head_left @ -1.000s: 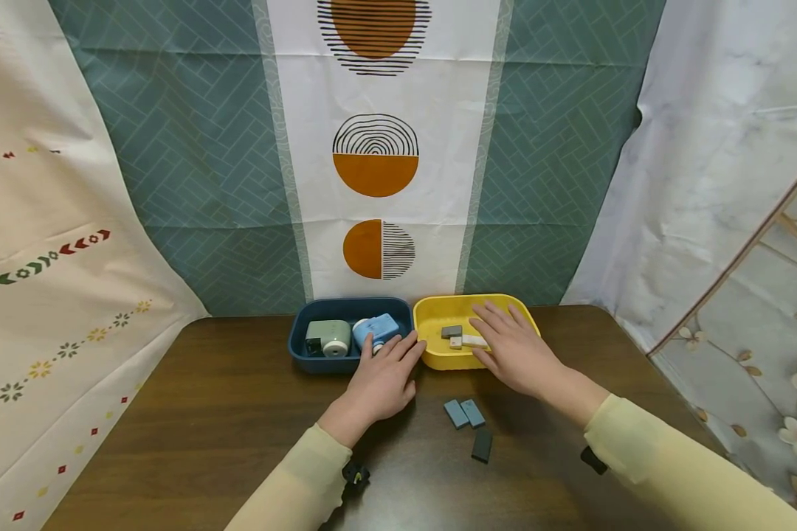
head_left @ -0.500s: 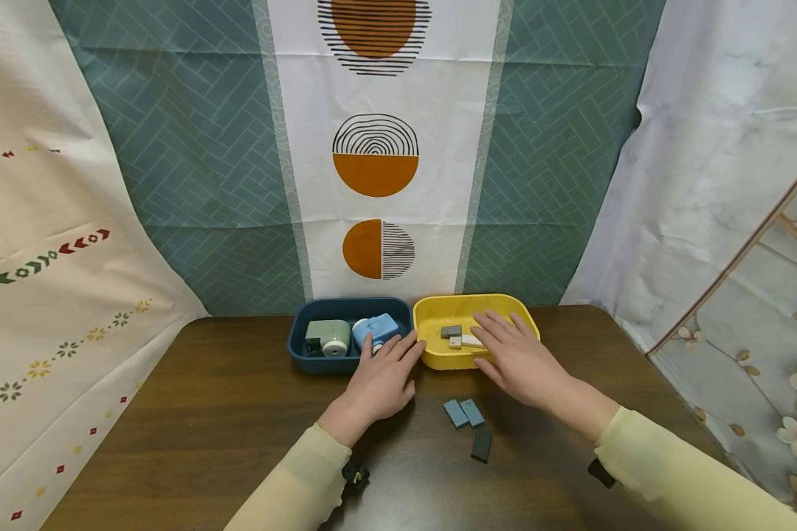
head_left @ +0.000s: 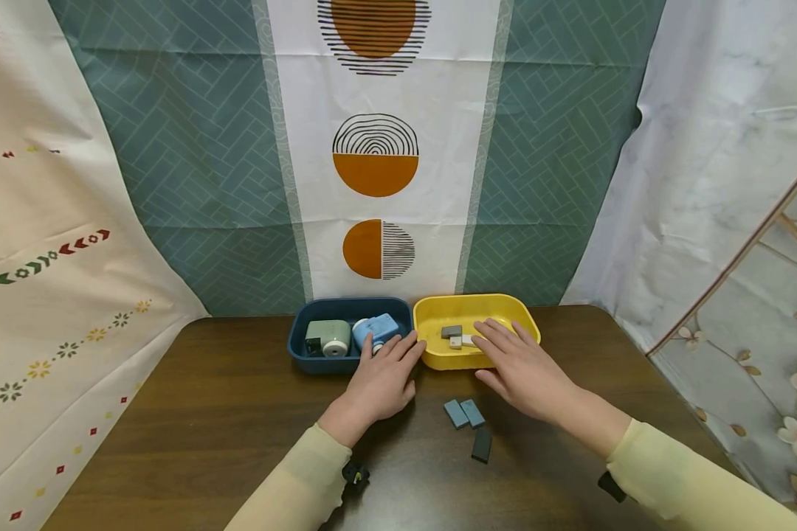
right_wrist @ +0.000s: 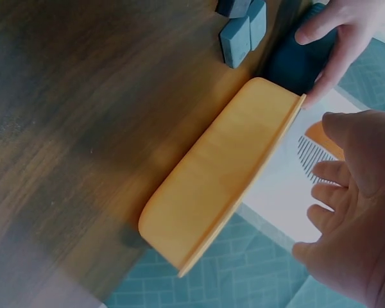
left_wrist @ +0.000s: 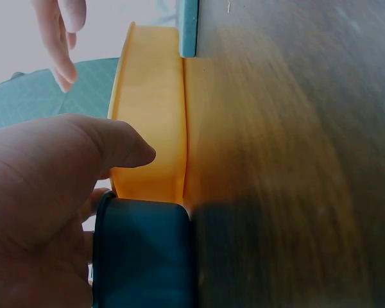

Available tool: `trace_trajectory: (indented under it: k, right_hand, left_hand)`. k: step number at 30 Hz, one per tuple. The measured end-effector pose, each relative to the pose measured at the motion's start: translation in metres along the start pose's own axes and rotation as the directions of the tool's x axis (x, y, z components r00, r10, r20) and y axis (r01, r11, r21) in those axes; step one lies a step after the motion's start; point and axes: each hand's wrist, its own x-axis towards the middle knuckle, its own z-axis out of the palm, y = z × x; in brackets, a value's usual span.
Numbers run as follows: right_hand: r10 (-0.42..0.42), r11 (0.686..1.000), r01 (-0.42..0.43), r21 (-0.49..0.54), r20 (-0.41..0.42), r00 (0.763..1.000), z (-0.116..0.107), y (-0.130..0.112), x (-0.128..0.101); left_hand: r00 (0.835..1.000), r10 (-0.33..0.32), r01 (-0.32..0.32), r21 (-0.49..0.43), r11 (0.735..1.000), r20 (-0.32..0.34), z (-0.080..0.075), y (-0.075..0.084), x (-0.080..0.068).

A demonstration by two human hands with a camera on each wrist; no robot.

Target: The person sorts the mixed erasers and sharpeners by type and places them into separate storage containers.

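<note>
My left hand [head_left: 377, 380] rests with spread fingers over the near rim of a navy-blue tray [head_left: 322, 366], its fingertips reaching the side of a yellow tray [head_left: 443, 361]. In the left wrist view the thumb [left_wrist: 131, 151] is straight beside the yellow wall. Over the yellow tray's near right rim hovers my right hand [head_left: 528, 369], fingers extended and holding nothing. Inside the yellow tray are a grey block [head_left: 451, 332] and small white blocks [head_left: 455, 343], partly hidden by that hand. The navy tray holds a green boxy thing [head_left: 330, 333] with a round white part and a light-blue boxy thing [head_left: 380, 325].
On the brown table [head_left: 239, 428], in front of the yellow tray, lie two blue-grey flat blocks [head_left: 456, 414] and one dark block [head_left: 481, 445]. A patterned cloth [head_left: 232, 221] hangs behind the trays, with more cloths at both sides.
My right hand has drawn slightly back to the right and toward me, away from the white blocks. The left hand and the trays stay where they were.
</note>
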Motion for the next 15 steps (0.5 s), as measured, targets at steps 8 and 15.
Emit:
trace_trajectory:
  k: [8,15]
  right_hand:
    - [-0.015,1.0,0.016,0.007,-0.023,1.0,0.001,-0.002,-0.01]
    - [-0.016,0.999,0.017,0.03,-0.016,1.0,0.001,-0.004,-0.016]
  left_hand:
    - [1.0,0.0,0.0,0.0,1.0,-0.003,0.0,0.0,0.0]
    - [1.0,-0.001,0.001,0.001,1.0,-0.003,0.0,0.001,0.0]
